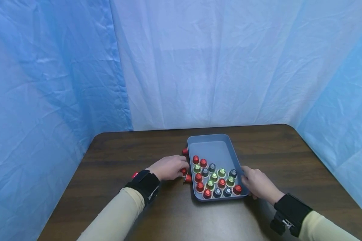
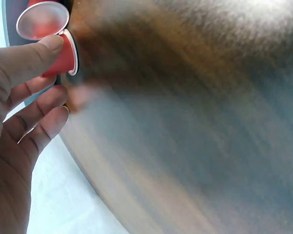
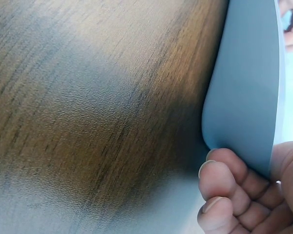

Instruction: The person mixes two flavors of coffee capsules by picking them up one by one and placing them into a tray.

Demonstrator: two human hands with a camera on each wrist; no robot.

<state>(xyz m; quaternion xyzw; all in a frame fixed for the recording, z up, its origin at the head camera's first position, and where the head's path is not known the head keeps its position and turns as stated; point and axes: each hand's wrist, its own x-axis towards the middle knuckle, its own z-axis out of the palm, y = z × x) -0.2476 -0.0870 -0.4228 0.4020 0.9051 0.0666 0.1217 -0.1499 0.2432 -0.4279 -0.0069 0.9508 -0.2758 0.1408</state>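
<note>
left hand: lower middle of the head view, just left of the tray; its fingers pinch a red coffee capsule, thumb pressed on the capsule's side in the upper left of the left wrist view.
second red capsule: right above the pinched one, foil face towards the camera.
right hand: at the tray's lower right corner; its fingers are curled round the tray's outer wall, thumb on the rim.
grey tray: rectangular, on the dark wooden counter, centre of the head view; its far half is bare.
capsules in the tray: red, green and dark blue ones standing in rows in the near half.
loose red capsule: on the counter, against the tray's left wall near its far corner.
backdrop: blue sheeting hangs behind and beside the counter.
wrists: black straps over cream sleeves.
</note>
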